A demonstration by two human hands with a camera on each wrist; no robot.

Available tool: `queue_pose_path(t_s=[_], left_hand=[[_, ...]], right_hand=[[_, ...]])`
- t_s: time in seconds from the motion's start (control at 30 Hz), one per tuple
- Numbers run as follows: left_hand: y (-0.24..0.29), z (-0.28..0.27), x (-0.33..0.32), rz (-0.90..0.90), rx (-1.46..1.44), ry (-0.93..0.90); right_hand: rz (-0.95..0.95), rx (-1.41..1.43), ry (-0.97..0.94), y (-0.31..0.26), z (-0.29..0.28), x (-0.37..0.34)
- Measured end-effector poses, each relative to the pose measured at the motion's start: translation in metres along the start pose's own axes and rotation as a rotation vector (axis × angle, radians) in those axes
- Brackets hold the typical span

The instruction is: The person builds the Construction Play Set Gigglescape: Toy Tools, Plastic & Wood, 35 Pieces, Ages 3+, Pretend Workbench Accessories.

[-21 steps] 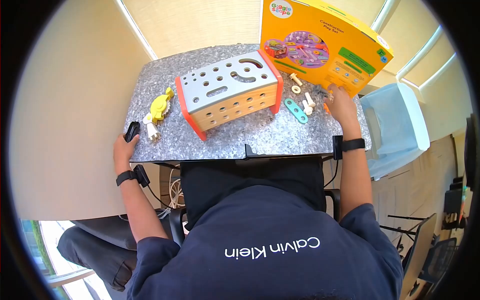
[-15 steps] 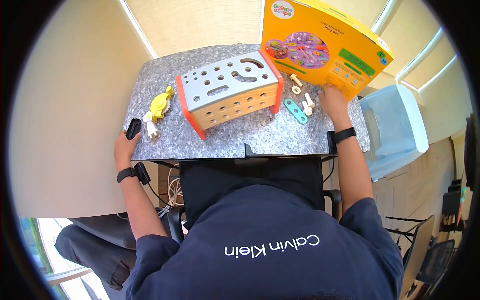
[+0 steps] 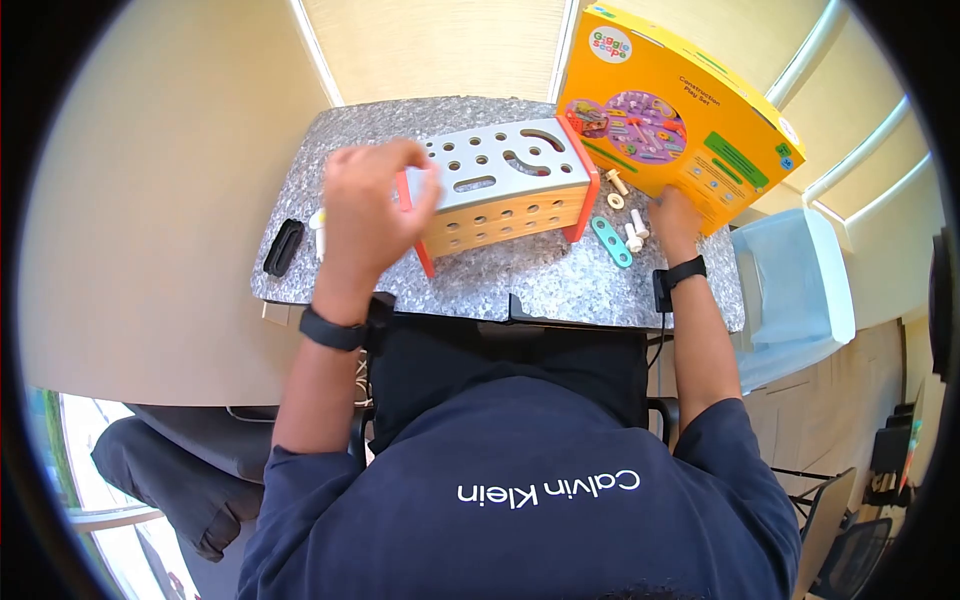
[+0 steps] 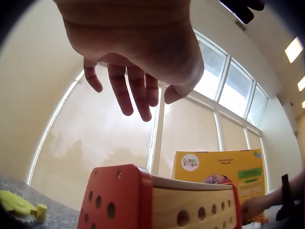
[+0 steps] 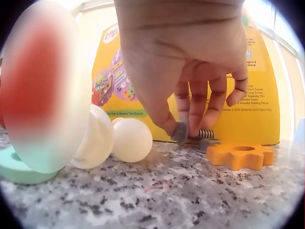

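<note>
Right hand (image 5: 186, 62) pinches a small grey disc-ended piece (image 5: 181, 132), disc upright, long axis unclear behind the fingers, low over the speckled grey tabletop (image 3: 470, 285), before a yellow cardboard box (image 3: 680, 115); tabletop stretches to the front edge (image 3: 625, 325). Left hand (image 3: 375, 205), fingers loosely bent, hangs near a grey-topped wooden toy bench (image 3: 500, 190). Pale blinds (image 3: 450, 50) behind.

The yellow box (image 3: 685, 120) at one o'clock bears "Giggle Scape", "Construction Play Set" and "2 AAA batteries". The navy shirt (image 3: 520, 450) at six o'clock reads "Calvin Klein", inverted.
</note>
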State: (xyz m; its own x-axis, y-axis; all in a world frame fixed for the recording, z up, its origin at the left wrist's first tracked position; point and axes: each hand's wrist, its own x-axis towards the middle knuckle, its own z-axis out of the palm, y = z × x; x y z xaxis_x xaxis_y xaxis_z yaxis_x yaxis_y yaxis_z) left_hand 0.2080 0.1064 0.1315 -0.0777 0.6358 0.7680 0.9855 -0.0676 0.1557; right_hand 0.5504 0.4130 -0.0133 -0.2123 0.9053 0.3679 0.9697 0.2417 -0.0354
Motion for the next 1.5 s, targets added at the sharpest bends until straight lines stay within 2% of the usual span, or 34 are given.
queue_pose_path(t_s=[0.07, 0.13, 0.2, 0.23, 0.3, 0.33, 0.37, 0.4, 0.43, 0.5, 0.67, 0.73, 0.83, 1.07, 1.17, 1.27, 1.33, 1.43, 1.47, 1.5], left_hand=[[0.011, 0.018, 0.004, 0.039, -0.050, -0.059], [0.015, 0.036, 0.004, 0.070, -0.021, -0.234], [0.010, 0.054, -0.005, 0.067, 0.029, -0.276], [0.008, 0.061, -0.009, 0.070, 0.085, -0.318], [0.009, 0.070, -0.014, 0.070, 0.156, -0.326], [0.011, 0.072, -0.016, 0.072, 0.227, -0.333], [0.011, 0.073, -0.018, 0.073, 0.225, -0.336], [0.011, 0.073, -0.019, 0.071, 0.237, -0.332], [0.011, 0.074, -0.020, 0.068, 0.251, -0.326], [0.012, 0.074, -0.021, 0.069, 0.233, -0.311], [0.011, 0.073, -0.021, 0.068, 0.222, -0.299], [0.012, 0.072, -0.021, 0.065, 0.214, -0.304], [0.013, 0.073, -0.021, 0.061, 0.220, -0.302], [0.013, 0.073, -0.021, 0.060, 0.217, -0.301], [0.016, 0.071, -0.020, 0.061, 0.218, -0.296], [0.020, 0.073, -0.021, 0.040, 0.184, -0.319], [0.032, 0.081, -0.024, -0.075, 0.259, -0.366], [0.063, 0.086, -0.016, -0.137, 0.260, -0.450], [0.070, 0.090, -0.016, -0.137, 0.259, -0.449], [0.076, 0.095, -0.018, -0.065, 0.197, -0.380]], right_hand=[[0.028, 0.075, -0.022, -0.004, -0.012, 0.004], [0.061, 0.144, -0.044, -0.010, -0.038, 0.003], [-0.175, 0.442, 0.149, -0.033, -0.084, -0.014], [-0.175, 0.441, 0.148, -0.042, -0.105, -0.021], [-0.450, 0.702, -0.004, -0.059, -0.145, -0.038], [-0.449, 0.701, -0.006, -0.066, -0.163, -0.047], [-0.506, 0.792, -0.116, -0.072, -0.180, -0.057], [-0.561, 0.882, -0.227, -0.079, -0.188, -0.064], [-0.559, 0.882, -0.228, -0.085, -0.185, -0.069], [-0.803, 0.854, -0.292, -0.096, -0.174, -0.077], [-0.818, 0.711, -0.139, -0.117, -0.132, -0.098], [-0.799, 0.651, -0.032, -0.122, -0.135, -0.104], [-0.795, 0.571, 0.027, -0.124, -0.139, -0.107], [-0.727, 0.565, 0.020, -0.124, -0.128, -0.106], [-0.681, 0.666, 0.032, -0.131, -0.115, -0.104], [-0.563, 0.663, 0.094, -0.140, -0.103, -0.099], [-0.501, 0.663, 0.083, -0.143, -0.102, -0.100], [-0.537, 0.724, 0.011, -0.135, -0.110, -0.100], [-0.537, 0.722, 0.011, -0.129, -0.113, -0.097], [-0.466, 0.717, -0.055, -0.120, -0.116, -0.094]])
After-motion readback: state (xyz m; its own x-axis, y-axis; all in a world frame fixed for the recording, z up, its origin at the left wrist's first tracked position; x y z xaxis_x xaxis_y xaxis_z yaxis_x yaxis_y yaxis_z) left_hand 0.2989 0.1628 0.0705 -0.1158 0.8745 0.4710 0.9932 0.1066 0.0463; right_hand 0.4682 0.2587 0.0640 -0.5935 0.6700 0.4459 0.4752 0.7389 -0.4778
